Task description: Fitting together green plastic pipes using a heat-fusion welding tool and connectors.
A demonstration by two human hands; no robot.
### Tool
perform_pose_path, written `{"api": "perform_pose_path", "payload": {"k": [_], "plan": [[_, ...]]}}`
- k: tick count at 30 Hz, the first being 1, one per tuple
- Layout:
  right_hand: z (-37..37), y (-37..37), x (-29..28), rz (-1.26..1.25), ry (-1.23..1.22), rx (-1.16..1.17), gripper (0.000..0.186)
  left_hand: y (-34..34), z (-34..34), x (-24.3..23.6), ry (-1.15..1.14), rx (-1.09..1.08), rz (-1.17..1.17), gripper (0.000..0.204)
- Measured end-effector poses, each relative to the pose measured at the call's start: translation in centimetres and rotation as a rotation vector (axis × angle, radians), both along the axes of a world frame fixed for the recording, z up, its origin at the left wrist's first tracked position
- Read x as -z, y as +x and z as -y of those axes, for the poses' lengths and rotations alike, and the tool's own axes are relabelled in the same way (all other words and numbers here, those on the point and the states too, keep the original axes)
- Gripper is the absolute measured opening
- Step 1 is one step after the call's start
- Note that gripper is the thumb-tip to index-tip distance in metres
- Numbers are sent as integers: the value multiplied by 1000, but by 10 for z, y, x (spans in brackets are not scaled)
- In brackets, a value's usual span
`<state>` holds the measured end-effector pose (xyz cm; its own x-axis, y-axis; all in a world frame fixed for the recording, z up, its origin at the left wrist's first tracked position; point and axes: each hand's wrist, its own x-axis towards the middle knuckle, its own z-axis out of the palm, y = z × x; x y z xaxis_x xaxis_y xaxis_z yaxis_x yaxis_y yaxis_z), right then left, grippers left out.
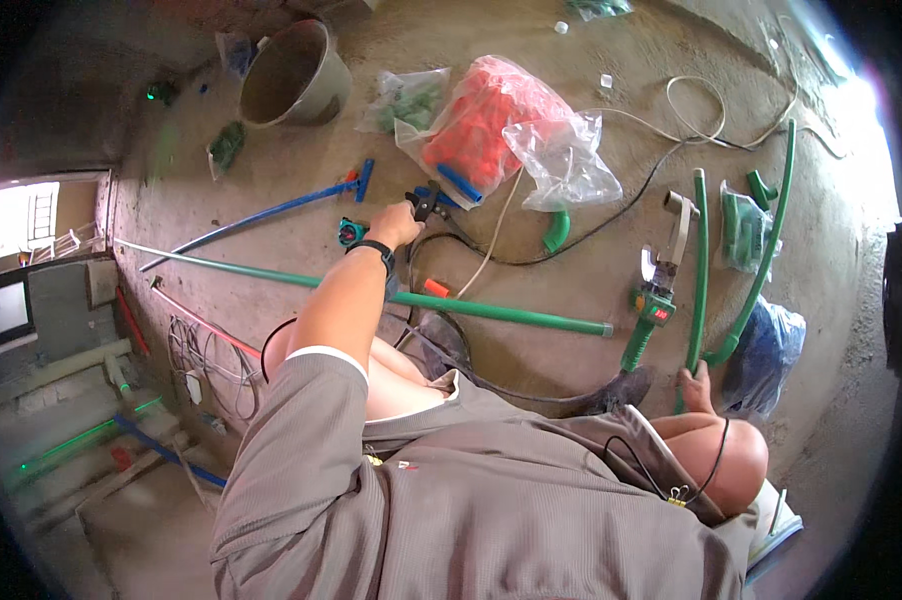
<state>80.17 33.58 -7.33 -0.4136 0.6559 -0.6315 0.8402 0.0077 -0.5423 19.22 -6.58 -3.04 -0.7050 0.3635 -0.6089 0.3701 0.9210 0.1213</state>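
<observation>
My left hand [399, 225], with a dark watch on its wrist, is closed on a black-handled tool [427, 200] beside blue parts; its exact kind is hard to make out. Low on the right, my right hand [698, 388] grips the lower end of a straight green pipe [700, 270]. Right beside that pipe is a longer, bent green pipe [771, 250] with an elbow at its lower end. A green pipe welding tool [655, 310] with a lit red display stands left of the right hand. A long green pipe [491, 310] lies across the floor below my left hand.
A clear bag of red fittings [491, 115] lies beyond my left hand, near a grey bucket [296, 75]. Cables [626, 205] loop over the concrete floor. A blue T-shaped tool [271, 213] lies left; a bag of green fittings [746, 232] and a blue bag [766, 355] lie right.
</observation>
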Motion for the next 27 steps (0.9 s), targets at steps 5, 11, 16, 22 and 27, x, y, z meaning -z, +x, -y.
{"api": "perform_pose_path", "payload": {"k": [5,11,16,22,27], "plan": [[-59,-25,-64,-154,141,-44,18,-63,38,-18,-104,311,101,32],[-275,31,-197,-444,376,122,40,-150,86,-64,-26,147,-33,30],[-172,-93,-243,-833,-54,361,21,-102,128,-47,-72,335,38,36],[-91,-110,-287,-828,63,648,28,-69,119,-23,105,387,28,33],[-106,-129,-317,-1037,35,566,19,-73,14,-51,97,612,-26,27]]}}
